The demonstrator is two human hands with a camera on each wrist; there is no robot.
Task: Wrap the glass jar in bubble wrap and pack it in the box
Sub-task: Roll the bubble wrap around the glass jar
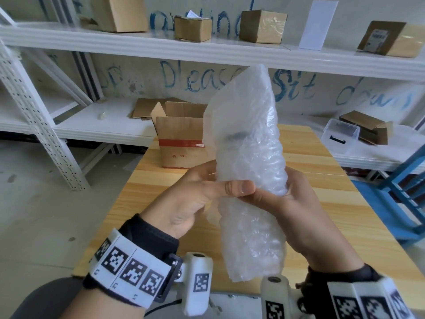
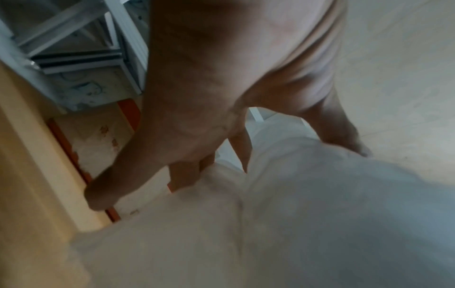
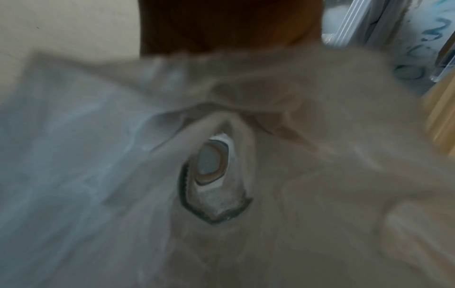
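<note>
Jar (image 3: 209,165) nearly rolled up in wrap (image 1: 249,143); gripped mid-roll by left hand (image 1: 195,199) and right hand (image 1: 296,210). Next, probably: fold loose ends, lower into box (image 1: 181,137).

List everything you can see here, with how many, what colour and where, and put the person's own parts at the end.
bubble wrap roll: one, clear white, held up over the table; a dark shape shows inside
open box: one, brown with red tape, far end of the table
table: one, light wood, under the hands
shelves: white metal, along the wall
shelf boxes: several, brown, on upper and lower shelves
flat cardboard: brown, lower shelf behind the open box
clear tub: one, lower shelf at right
blue frame: one, right of the table
left hand: grips the roll's middle
right hand: grips the roll from the other side
</note>
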